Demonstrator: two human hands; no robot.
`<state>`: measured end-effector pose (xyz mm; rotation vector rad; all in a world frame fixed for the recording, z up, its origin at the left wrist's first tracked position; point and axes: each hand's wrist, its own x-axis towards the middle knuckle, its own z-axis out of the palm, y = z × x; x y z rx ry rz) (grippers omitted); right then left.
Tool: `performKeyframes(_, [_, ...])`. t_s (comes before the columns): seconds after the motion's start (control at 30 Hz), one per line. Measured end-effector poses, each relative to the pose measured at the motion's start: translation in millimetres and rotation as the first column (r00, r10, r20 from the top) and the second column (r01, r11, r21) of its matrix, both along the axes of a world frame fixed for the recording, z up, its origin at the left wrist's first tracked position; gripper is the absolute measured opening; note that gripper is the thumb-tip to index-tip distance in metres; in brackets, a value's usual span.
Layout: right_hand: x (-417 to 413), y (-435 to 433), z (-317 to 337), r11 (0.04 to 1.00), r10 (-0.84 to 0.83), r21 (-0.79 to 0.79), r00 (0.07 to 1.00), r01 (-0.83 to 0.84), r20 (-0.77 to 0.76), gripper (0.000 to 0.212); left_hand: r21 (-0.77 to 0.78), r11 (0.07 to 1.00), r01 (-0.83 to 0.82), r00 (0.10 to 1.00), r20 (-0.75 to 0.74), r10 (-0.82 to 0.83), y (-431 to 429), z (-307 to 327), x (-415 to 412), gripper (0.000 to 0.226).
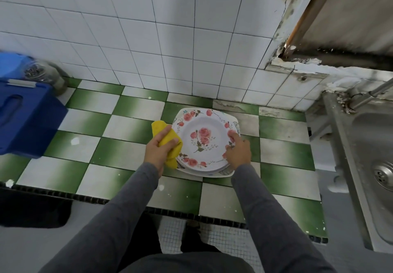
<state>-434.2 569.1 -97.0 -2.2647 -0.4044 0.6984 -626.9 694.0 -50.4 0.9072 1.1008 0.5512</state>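
Green-and-white checkered tiles cover the counter [119, 153] in front of you, and it runs back to a wall of white square tiles [170, 39]. Towards the back of that counter, close to the wall, sits a round white plate printed with pink roses [204, 136]. It lies flat as the top piece of a small stack of plates, and a square white plate with a leaf pattern [228, 171] shows at the bottom of the stack. Your left hand [159, 151] grips a crumpled yellow cloth [164, 136], with the fingers curled round it and the thumb laid across its top. The cloth touches the left rim of the rose plate. Your right hand [238, 151] rests on the plate's right rim, its fingers [231, 134] slightly spread and lying on the rim's upper face. You cannot tell where the thumb sits, since the hand hides it. Grey sleeves cover both forearms. Off to the left a blue plastic container [25, 119] stands on the counter, well apart from the plates. To the right, past the counter's end, lies a stainless steel sink [365, 145] with a metal tap [370, 94] above its back edge.
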Motion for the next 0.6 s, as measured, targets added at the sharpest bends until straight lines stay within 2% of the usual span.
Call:
performKeyframes(0.13, [4,-4,2,0.998,0.005,0.059,1.000,-0.005,-0.006,0.049,-0.013,1.000,0.007,1.000,0.005,-0.007,4,2,-3,0.040])
performKeyframes(0.3, [9,-16,8,0.987,0.006,0.160,0.991,0.016,-0.136,0.050,-0.003,1.000,0.018,0.999,0.046,-0.017,3,6,-2,0.045])
performKeyframes(0.43, [12,-22,14,0.981,0.020,0.196,0.992,0.004,-0.124,0.047,-0.006,1.000,0.021,0.999,0.050,-0.021,2,2,-4,0.048])
performKeyframes(0.6, [15,-30,20,0.941,-0.064,0.316,0.982,0.119,-0.180,0.042,-0.002,1.000,0.015,1.000,0.027,-0.015,1,-2,-8,0.042])
